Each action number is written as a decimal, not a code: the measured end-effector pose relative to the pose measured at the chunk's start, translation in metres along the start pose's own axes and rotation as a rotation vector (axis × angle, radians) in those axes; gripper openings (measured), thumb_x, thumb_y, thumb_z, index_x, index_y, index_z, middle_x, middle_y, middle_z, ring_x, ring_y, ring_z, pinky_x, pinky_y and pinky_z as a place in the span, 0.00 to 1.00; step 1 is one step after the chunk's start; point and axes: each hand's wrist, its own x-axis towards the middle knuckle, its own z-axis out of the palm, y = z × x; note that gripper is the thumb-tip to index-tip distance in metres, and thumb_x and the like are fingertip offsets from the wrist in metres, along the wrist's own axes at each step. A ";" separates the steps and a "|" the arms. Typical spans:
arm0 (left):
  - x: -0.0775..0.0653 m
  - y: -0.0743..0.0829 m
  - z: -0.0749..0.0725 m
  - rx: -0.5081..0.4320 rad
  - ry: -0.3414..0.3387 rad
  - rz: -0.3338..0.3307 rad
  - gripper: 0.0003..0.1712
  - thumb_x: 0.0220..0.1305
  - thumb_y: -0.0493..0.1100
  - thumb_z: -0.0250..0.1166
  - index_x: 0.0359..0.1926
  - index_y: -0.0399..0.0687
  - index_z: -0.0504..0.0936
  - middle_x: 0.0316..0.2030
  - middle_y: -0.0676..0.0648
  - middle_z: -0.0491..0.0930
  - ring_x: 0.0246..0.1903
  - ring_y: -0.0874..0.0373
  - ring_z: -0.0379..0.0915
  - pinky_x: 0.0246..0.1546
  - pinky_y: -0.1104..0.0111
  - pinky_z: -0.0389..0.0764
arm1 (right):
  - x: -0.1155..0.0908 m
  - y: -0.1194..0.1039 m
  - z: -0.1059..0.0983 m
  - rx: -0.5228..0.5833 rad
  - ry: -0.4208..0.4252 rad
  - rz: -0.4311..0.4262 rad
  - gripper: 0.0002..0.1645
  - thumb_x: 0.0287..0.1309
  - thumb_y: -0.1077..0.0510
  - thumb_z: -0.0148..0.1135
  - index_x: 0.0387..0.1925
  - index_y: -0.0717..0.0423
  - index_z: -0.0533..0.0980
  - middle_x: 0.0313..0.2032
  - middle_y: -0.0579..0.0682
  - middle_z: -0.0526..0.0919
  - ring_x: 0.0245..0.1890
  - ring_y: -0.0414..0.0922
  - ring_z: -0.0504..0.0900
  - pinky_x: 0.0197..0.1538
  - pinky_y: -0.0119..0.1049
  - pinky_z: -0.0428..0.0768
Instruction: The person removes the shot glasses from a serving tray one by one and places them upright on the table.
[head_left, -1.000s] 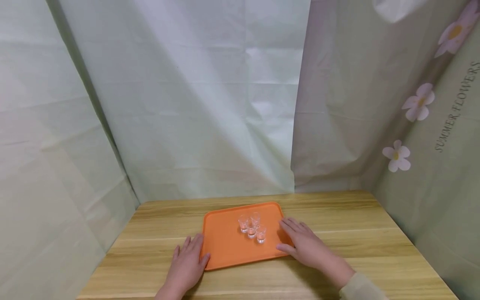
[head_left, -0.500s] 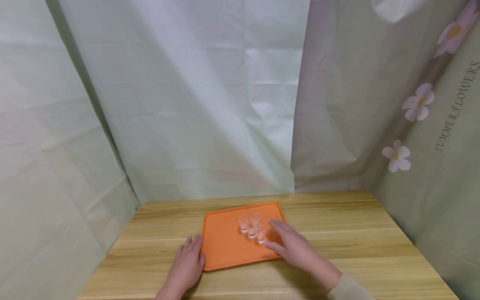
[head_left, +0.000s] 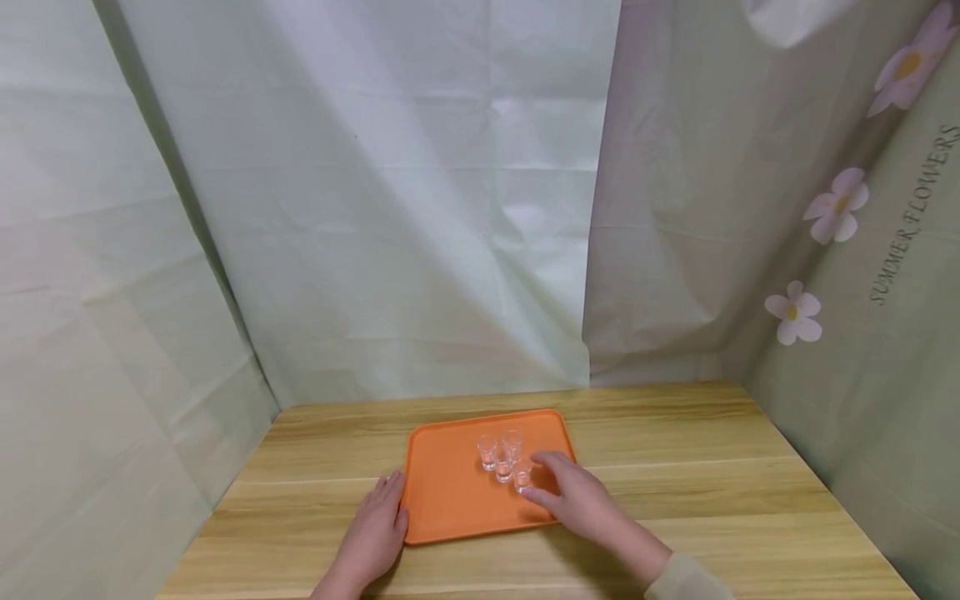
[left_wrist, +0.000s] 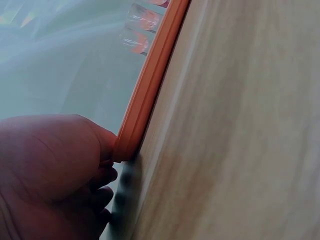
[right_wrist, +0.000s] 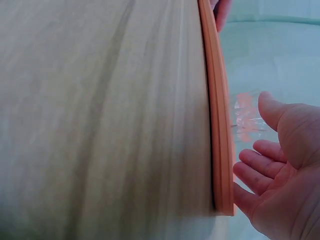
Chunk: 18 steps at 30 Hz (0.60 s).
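On the orange tray [head_left: 442,500] stand several small clear shot glasses [head_left: 488,454] in a tight cluster. My right hand [head_left: 583,502] is over the tray's right part, thumb and fingers apart on either side of the nearest shot glass [head_left: 522,479]; whether they touch it I cannot tell. In the right wrist view the right hand [right_wrist: 300,160] shows loosely bent fingers and a raised thumb. My left hand [head_left: 371,535] rests along the tray's left edge. Seen from the left wrist, the left hand [left_wrist: 55,165] touches the tray's corner with the thumb side.
The tray lies slightly turned on a wooden table [head_left: 712,475]. Pale curtains [head_left: 420,208] hang behind and at both sides of the table, the right one with printed flowers [head_left: 793,312] and lettering.
My right hand has moved left from the tray's right edge to the nearest shot glass, thumb and fingers drawing closer together. The left hand stays at the tray's left edge, with only a slight shift.
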 end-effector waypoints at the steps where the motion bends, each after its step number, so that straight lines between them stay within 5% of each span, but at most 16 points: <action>1: 0.000 0.000 0.000 -0.005 -0.001 0.002 0.30 0.76 0.31 0.63 0.73 0.20 0.71 0.73 0.22 0.71 0.75 0.23 0.63 0.75 0.31 0.64 | 0.000 0.000 0.001 0.007 0.006 0.001 0.39 0.70 0.41 0.75 0.71 0.62 0.78 0.66 0.58 0.83 0.68 0.61 0.81 0.70 0.63 0.78; 18: -0.001 -0.002 0.003 -0.053 0.022 -0.016 0.29 0.76 0.29 0.61 0.74 0.20 0.71 0.73 0.22 0.71 0.76 0.23 0.62 0.76 0.32 0.62 | 0.003 -0.003 0.011 0.015 0.084 -0.012 0.27 0.66 0.46 0.80 0.58 0.57 0.84 0.52 0.48 0.88 0.52 0.51 0.88 0.57 0.54 0.86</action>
